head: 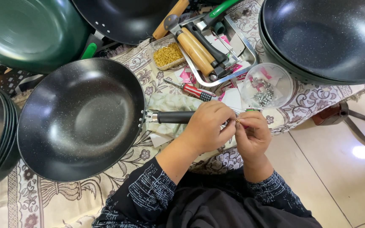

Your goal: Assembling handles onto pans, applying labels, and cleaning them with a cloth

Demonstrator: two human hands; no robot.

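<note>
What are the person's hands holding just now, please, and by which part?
The left hand wraps the far end of the wok's black handle. The right hand pinches a tiny gold-coloured piece at its fingertips; what it is cannot be told.

A patterned floral cloth [68,198] is covering the work surface, reaching from the lower left up to the upper right of the frame. Lying on it are 1 speckled black wok [81,120] at centre left, a metal tray [250,52] at top centre, a tub of gold fittings [168,55], a red-handled screwdriver [193,90] and a clear bowl of screws [267,86]. Tiled floor [339,169] is showing at lower right.
</note>
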